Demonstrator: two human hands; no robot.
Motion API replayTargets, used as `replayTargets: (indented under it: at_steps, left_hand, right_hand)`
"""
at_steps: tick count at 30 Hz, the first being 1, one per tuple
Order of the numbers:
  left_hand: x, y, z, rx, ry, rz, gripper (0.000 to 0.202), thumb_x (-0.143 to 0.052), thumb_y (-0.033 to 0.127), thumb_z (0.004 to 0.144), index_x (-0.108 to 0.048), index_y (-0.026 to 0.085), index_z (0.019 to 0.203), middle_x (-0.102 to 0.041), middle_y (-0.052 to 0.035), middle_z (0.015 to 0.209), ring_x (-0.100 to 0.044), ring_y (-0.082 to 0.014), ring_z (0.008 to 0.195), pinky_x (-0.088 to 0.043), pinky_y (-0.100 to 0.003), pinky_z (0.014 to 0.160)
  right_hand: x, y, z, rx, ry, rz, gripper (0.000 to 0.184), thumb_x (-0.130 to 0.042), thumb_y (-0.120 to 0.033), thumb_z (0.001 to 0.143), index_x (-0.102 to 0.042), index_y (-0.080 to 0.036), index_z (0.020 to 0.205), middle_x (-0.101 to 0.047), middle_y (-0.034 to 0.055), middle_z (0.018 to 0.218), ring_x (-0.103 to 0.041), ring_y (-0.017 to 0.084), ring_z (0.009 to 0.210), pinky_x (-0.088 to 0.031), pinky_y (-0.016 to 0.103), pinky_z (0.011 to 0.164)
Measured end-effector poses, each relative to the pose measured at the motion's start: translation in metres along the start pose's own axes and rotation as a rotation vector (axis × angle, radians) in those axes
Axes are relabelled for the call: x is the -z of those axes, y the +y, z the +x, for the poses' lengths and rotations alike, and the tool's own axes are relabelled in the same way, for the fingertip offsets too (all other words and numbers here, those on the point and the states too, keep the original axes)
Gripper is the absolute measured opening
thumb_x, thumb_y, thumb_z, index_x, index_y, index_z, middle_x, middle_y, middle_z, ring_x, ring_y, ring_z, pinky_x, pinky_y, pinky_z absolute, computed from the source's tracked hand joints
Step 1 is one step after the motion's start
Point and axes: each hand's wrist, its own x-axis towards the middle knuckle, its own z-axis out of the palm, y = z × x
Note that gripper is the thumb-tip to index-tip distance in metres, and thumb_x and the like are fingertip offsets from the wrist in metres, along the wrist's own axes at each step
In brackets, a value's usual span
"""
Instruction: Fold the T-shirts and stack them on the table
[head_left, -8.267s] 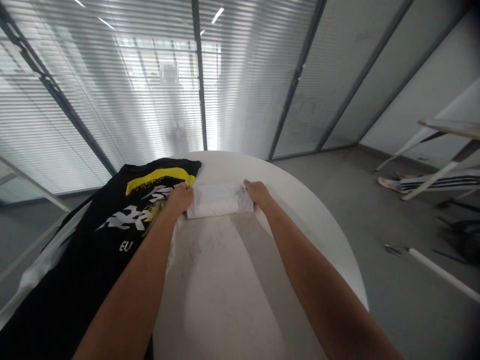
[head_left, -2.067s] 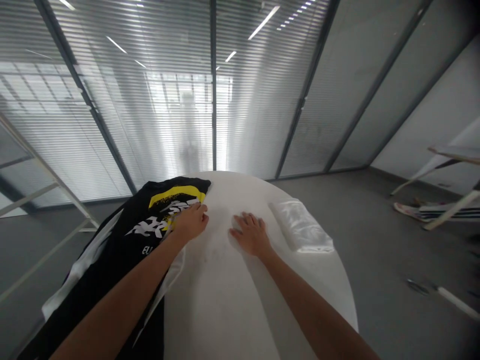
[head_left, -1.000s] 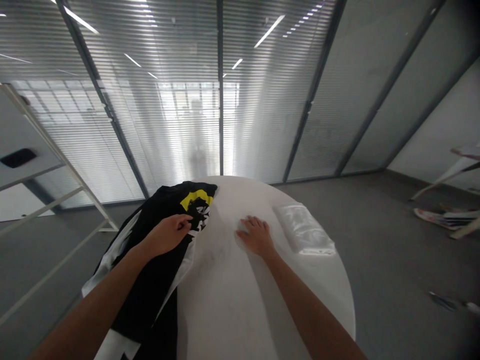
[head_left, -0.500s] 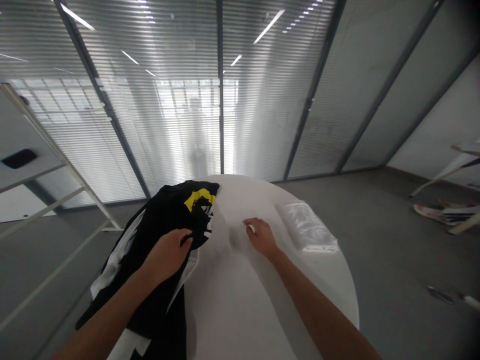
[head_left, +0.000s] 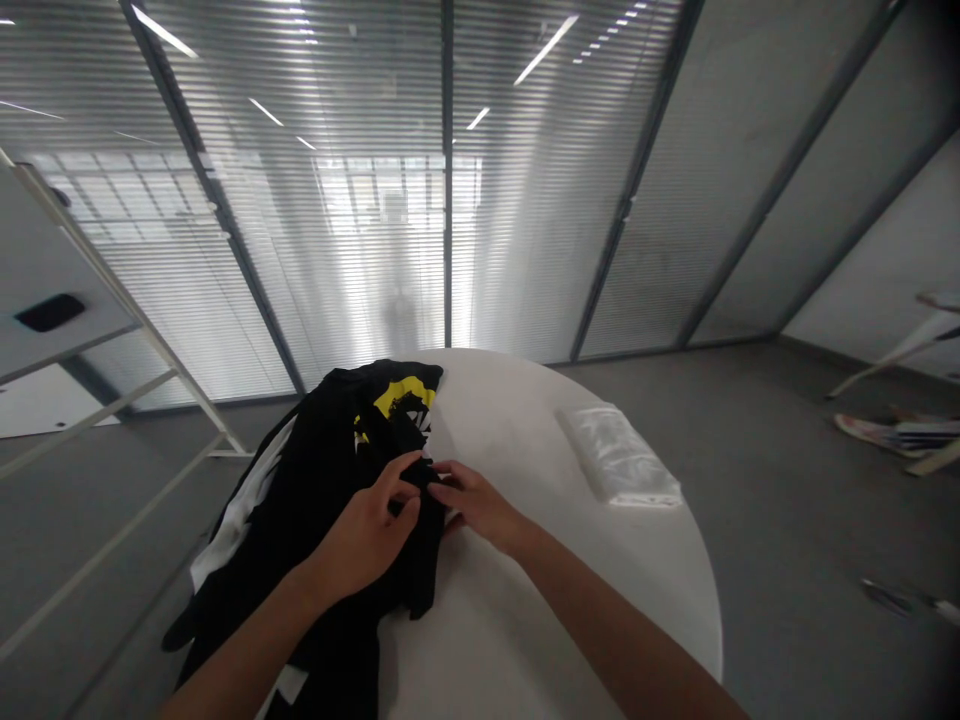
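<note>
Slatted blinds (head_left: 360, 260) behind dark-framed glass fill the far side of the room, with daylight glowing through them. Below spreads a grey floor (head_left: 795, 500), and on it stands a round-ended white table (head_left: 480, 640). Black clothing, a long garment (head_left: 322, 460) with white panels, lies in loose folds along the table's left side. Left of it rises a pale stand (head_left: 142, 325) with slanting legs. Near the table's right edge rests a shiny white folded cloth (head_left: 626, 455), well apart from the garment. Over the garment sits the person's left hand (head_left: 367, 535), thumb and forefinger curved toward each other; whether they grip the fabric cannot be told. Just beside it, the right hand (head_left: 480, 508) pinches the garment's edge between fingers and thumb. Beyond both hands shows a yellow print (head_left: 405, 392) on the black fabric, partly covered by a fold.
</note>
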Motion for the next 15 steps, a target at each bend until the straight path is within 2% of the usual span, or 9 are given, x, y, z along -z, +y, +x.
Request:
replayTargets:
  at_steps: [1,3,5,7,11,15]
  left_hand:
    - [0.001,-0.007,-0.006,0.019,-0.001,0.108,0.053,-0.043,0.036,0.092,-0.036,0.026,0.144,-0.068,-0.0049,0.109,-0.064,-0.0198,0.098,-0.047,-0.037,0.091]
    - [0.002,-0.023,-0.016,0.033,-0.030,0.369,0.047,-0.047,0.036,0.090,-0.049,0.026,0.135,-0.066,-0.0077,0.114,-0.059,-0.0253,0.107,-0.043,-0.043,0.094]
    - [0.000,-0.037,-0.024,0.027,-0.089,0.580,0.038,-0.049,0.033,0.087,-0.060,0.027,0.123,-0.064,-0.0086,0.114,-0.056,-0.0287,0.108,-0.041,-0.047,0.092]
    - [0.000,-0.045,-0.028,0.015,-0.129,0.673,0.030,-0.048,0.027,0.087,-0.065,0.028,0.112,-0.064,-0.0075,0.108,-0.056,-0.0280,0.105,-0.040,-0.046,0.088]
    - [0.015,-0.044,-0.030,-0.034,-0.101,0.582,0.022,-0.044,0.025,0.090,-0.065,0.025,0.094,-0.064,-0.0047,0.097,-0.056,-0.0225,0.098,-0.040,-0.040,0.089]
    - [0.059,-0.040,-0.045,-0.060,-0.094,0.352,0.022,-0.048,0.038,0.089,-0.063,0.024,0.081,-0.063,-0.0025,0.090,-0.057,-0.0184,0.089,-0.045,-0.031,0.084]
  right_hand:
    - [0.001,0.000,0.000,0.005,0.048,-0.034,0.039,-0.066,-0.042,0.072,-0.058,-0.023,0.105,-0.059,0.0004,0.084,-0.060,0.016,0.069,-0.051,0.026,0.051]
    - [0.002,-0.003,-0.002,0.008,0.155,-0.063,0.028,-0.062,-0.035,0.070,-0.059,-0.021,0.095,-0.056,-0.0014,0.075,-0.057,0.015,0.064,-0.049,0.025,0.048]
    - [0.004,-0.009,-0.006,0.010,0.237,-0.040,0.021,-0.056,-0.033,0.073,-0.058,-0.021,0.089,-0.054,-0.0024,0.070,-0.054,0.014,0.062,-0.047,0.024,0.047]
    - [0.011,-0.019,-0.012,0.030,0.301,-0.030,0.019,-0.054,-0.034,0.075,-0.057,-0.022,0.089,-0.052,-0.0028,0.069,-0.054,0.014,0.063,-0.046,0.024,0.047]
    - [0.038,-0.042,-0.028,0.075,0.464,-0.028,0.022,-0.055,-0.038,0.076,-0.056,-0.023,0.093,-0.050,-0.0035,0.070,-0.050,0.012,0.060,-0.040,0.020,0.045]
    - [0.077,-0.059,-0.056,0.124,0.630,-0.105,0.025,-0.051,-0.037,0.077,-0.055,-0.022,0.096,-0.054,-0.0008,0.071,-0.053,0.013,0.061,-0.043,0.022,0.051]
